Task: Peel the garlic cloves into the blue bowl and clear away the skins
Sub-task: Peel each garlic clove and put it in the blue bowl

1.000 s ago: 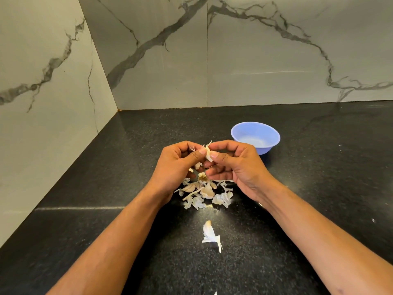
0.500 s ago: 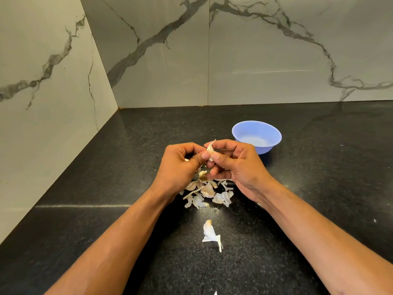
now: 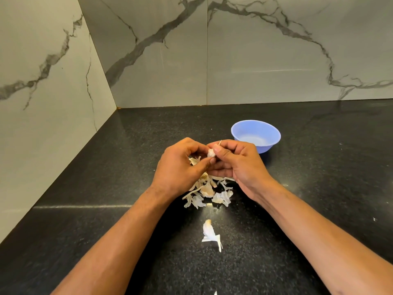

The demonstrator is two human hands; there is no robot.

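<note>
One garlic clove (image 3: 211, 153) was pinched between left hand (image 3: 180, 167) and right hand (image 3: 238, 165) (blue bowl (image 3: 255, 135) apparently empty), skins (image 3: 209, 191) uncleared.

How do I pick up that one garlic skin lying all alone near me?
Pinch the lone skin from above at its thicker, upright top end, the end toward the skin pile. It lies flat on the black counter, and its near end splits into thin wisps that would likely tear.
</note>
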